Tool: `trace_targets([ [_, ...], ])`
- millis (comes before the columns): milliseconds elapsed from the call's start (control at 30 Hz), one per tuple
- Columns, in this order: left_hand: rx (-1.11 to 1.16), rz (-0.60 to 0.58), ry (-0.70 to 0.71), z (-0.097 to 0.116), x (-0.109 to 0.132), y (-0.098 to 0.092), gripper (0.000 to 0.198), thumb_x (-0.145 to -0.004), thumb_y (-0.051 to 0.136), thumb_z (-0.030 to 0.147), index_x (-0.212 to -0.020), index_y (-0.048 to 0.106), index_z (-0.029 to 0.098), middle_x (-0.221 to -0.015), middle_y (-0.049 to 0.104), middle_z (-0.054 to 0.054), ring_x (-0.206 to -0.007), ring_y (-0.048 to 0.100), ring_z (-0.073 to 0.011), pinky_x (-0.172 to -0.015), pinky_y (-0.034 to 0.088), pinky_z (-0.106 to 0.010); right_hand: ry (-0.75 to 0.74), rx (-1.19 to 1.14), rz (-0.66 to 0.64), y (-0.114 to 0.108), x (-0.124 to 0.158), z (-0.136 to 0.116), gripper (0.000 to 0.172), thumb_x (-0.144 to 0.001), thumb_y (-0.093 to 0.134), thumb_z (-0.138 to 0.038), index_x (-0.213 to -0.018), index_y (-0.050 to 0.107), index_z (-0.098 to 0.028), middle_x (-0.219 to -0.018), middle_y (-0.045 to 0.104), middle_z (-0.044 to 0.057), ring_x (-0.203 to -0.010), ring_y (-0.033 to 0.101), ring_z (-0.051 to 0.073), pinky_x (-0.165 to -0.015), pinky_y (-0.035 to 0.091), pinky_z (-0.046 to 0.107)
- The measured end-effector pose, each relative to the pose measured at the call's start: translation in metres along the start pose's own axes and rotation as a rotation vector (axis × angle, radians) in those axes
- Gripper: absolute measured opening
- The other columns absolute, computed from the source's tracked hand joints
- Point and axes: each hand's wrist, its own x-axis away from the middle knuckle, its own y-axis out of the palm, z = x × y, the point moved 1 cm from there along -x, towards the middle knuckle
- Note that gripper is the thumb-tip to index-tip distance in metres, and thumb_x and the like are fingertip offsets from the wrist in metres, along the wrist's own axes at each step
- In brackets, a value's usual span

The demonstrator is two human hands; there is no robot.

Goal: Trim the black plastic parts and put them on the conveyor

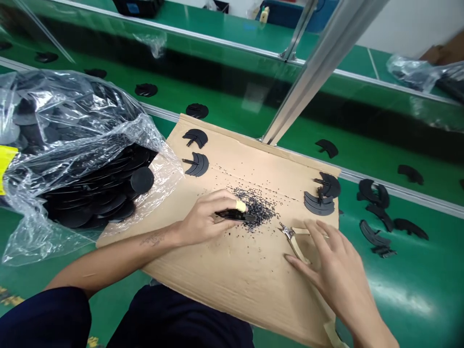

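Observation:
My left hand (208, 217) is closed around a flat black plastic part (232, 215), and a fingertip of it wears yellow tape. The part is held edge-on just over a pile of small black plastic scraps (259, 212). On the cardboard, a pair of nippers (295, 239) with cream-taped handles lies with its jaws pointing at the pile. My right hand (331, 256) is over these handles, its thumb and fingers apart and not wrapped round them. How firmly the fingers touch the handles I cannot tell.
Curved black parts lie on the cardboard sheet (217, 280) at left (196, 164) and right (319, 203). More parts (375, 232) lie on the green table. A clear plastic bag (83, 135) of black discs stands at left. A metal post (308, 72) rises behind the cardboard.

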Motion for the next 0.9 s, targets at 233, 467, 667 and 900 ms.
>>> trace_targets([
  [233, -0.004, -0.015, 0.006, 0.001, 0.000, -0.001, 0.020, -0.090, 0.071, 0.026, -0.108, 0.070, 0.017, -0.094, 0.069, -0.007, -0.087, 0.067, -0.0156, -0.075, 0.060, -0.031, 0.108, -0.067, -0.031, -0.013, 0.002, 0.004, 0.048, -0.096, 0.050, -0.057, -0.127, 0.058, -0.021, -0.115, 0.065, 0.017, -0.080, 0.067, 0.028, -0.056, 0.050, 0.036],
  [467, -0.015, -0.005, 0.047, 0.001, 0.000, -0.002, 0.018, -0.091, 0.070, 0.023, -0.108, 0.070, 0.015, -0.094, 0.071, -0.008, -0.087, 0.068, -0.0158, -0.074, 0.060, -0.030, -0.125, -0.501, 0.115, -0.008, -0.051, -0.036, 0.040, -0.097, 0.050, -0.039, -0.133, 0.050, -0.020, -0.115, 0.066, 0.013, -0.100, 0.065, 0.026, -0.081, 0.054, 0.038],
  [667, -0.024, -0.017, 0.046, -0.003, 0.000, -0.001, 0.018, -0.090, 0.072, 0.023, -0.106, 0.070, 0.015, -0.094, 0.073, -0.009, -0.088, 0.069, -0.0170, -0.076, 0.060, -0.032, -0.180, -0.719, 0.114, 0.012, -0.055, -0.054, 0.027, -0.098, 0.045, -0.033, -0.119, 0.056, -0.020, -0.102, 0.066, 0.011, -0.088, 0.063, 0.023, -0.077, 0.053, 0.038],
  [900, -0.004, -0.035, 0.026, -0.005, 0.003, 0.003, 0.016, -0.091, 0.071, 0.025, -0.104, 0.071, 0.016, -0.091, 0.073, -0.008, -0.086, 0.069, -0.0166, -0.075, 0.060, -0.032, -0.213, -0.649, 0.185, 0.019, -0.046, -0.052, 0.038, -0.091, 0.064, -0.030, -0.127, 0.058, -0.020, -0.103, 0.068, 0.012, -0.089, 0.065, 0.026, -0.075, 0.055, 0.041],
])
